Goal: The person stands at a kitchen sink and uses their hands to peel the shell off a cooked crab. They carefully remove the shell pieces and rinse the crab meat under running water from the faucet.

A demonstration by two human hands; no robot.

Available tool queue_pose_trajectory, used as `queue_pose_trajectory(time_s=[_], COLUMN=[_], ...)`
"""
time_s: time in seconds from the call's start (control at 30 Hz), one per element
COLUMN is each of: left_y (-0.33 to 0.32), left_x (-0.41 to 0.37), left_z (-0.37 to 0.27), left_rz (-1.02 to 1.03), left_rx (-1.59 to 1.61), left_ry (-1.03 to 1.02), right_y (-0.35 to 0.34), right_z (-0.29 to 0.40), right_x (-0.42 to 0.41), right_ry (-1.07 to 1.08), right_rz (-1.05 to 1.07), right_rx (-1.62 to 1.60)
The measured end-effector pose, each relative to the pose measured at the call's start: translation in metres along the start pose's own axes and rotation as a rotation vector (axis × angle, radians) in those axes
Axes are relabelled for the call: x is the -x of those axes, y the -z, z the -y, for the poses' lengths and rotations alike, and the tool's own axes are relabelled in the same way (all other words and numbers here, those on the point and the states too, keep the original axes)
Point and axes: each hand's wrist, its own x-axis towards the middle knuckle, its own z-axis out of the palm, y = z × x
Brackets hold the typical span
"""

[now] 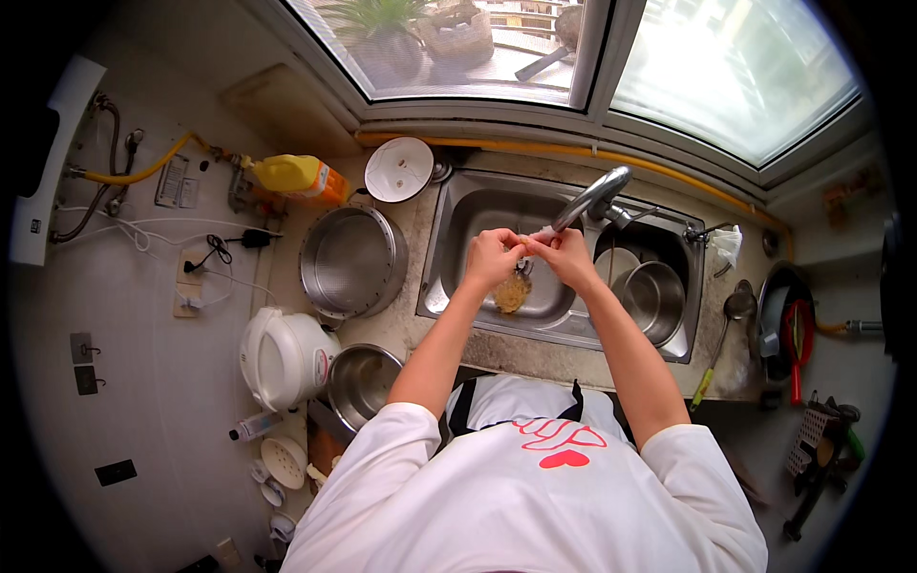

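My left hand [493, 256] and my right hand [566, 259] meet fingertip to fingertip above the left basin [458, 251] of a stainless steel sink. Between the fingers they pinch a small pale thing [525, 241], mostly covered, so its kind does not show. The chrome faucet [591, 192] arches over from behind, its spout close above my right hand. Below, on the basin floor, lies a tan, tangled clump [512, 293], perhaps a scrubber or food scraps. The right basin holds a steel pot [653, 301] and a pale plate [616, 263].
Left of the sink stand a deep round metal pan [349, 261], a white bowl [398, 170], a yellow jug [297, 177], a white rice cooker [283, 357] and a steel pot [364, 383]. To the right lie a ladle [738, 306] and a dark wok [781, 322].
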Motion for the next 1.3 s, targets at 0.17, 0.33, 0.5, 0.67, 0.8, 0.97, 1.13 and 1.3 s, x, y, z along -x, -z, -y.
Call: queue_pose_trajectory(time_s=[0.17,0.33,0.5,0.67,0.8,0.97,1.13,1.3], left_y=[-0.024,-0.031,-0.031,-0.011,-0.009,-0.031,-0.037,-0.038], left_x=[0.012,0.012,-0.004,-0.015,-0.004,-0.013,-0.009,-0.009], left_z=[-0.010,0.005,0.035,0.066,0.038,0.051,0.018,0.027], left_rz=[-0.401,-0.426,-0.355,-0.285,-0.131,0.068,0.249,0.313], left_rx=[-0.213,-0.172,0.310,0.475,0.297,0.735,1.166,1.532], left_ry=[-0.292,-0.270,0.112,0.330,0.312,0.287,0.392,0.575], right_y=[-0.018,-0.028,-0.020,-0.011,-0.005,-0.003,-0.001,0.009], right_z=[0.019,0.021,0.022,-0.004,0.016,0.022,0.030,0.047], right_x=[0.007,0.014,0.015,0.013,0.020,0.020,0.021,0.022], right_ry=[-0.079,-0.008,0.005,-0.102,-0.260,-0.288,-0.256,-0.406], right_rz=[-0.180,-0.272,-0.158,-0.133,-0.058,-0.091,-0.101,-0.033], right_rx=[0.222,0.306,0.324,-0.182,-0.331,-0.314,-0.433,-0.789])
